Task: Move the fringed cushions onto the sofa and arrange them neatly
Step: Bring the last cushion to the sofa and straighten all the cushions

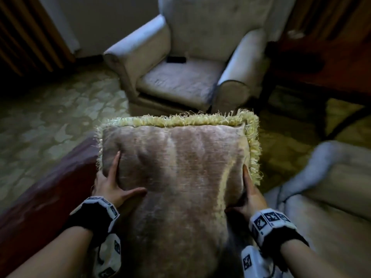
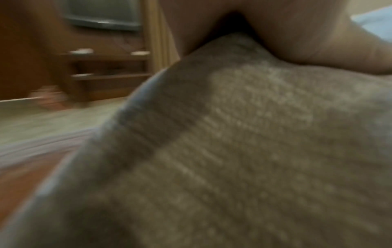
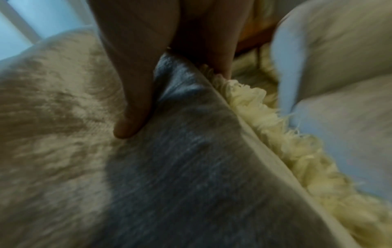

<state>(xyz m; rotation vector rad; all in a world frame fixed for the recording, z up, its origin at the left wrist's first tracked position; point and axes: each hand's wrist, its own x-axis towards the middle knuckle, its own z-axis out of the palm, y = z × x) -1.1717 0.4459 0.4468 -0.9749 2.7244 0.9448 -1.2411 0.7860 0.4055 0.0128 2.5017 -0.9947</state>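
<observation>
A grey-brown velvet fringed cushion [image 1: 176, 157] with pale yellow fringe [image 1: 180, 119] is held up in front of me between both hands. My left hand [image 1: 112, 183] grips its left edge, thumb and forefinger spread on top. My right hand [image 1: 251, 195] grips the right edge beside the fringe. In the left wrist view the blurred cushion [image 2: 233, 151] fills the frame under my left hand [image 2: 307, 42]. The right wrist view shows my right hand [image 3: 135, 83], thumb pressed into the cushion [image 3: 169, 167] and fingers under the fringe [image 3: 275, 134]. The pale sofa [image 1: 331, 197] lies low at my right.
A pale armchair [image 1: 180, 81] stands straight ahead with a small dark object [image 1: 176, 59] on its seat. A dark red surface [image 1: 40, 197] runs along my left. Dark wooden furniture [image 1: 321, 67] is at the right rear. Patterned carpet [image 1: 50, 121] covers the floor.
</observation>
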